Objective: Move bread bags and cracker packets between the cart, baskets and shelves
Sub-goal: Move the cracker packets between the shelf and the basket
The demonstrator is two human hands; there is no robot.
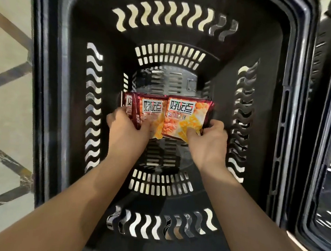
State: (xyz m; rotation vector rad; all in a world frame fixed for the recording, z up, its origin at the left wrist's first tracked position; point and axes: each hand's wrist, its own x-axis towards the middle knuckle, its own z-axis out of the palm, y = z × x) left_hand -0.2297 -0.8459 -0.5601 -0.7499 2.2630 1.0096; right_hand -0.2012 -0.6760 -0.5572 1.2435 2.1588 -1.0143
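Observation:
I look straight down into a deep black plastic basket with wavy slots in its walls. Both arms reach inside it. My left hand grips the near edge of a red and orange cracker packet, which overlaps another packet at its left. My right hand grips a second matching cracker packet beside it. The packets sit side by side, low in the basket, over its slotted floor. My fingers hide their lower edges.
A second black basket stands right next to this one on the right, only partly in view. Pale floor tiles with dark seams show at the left.

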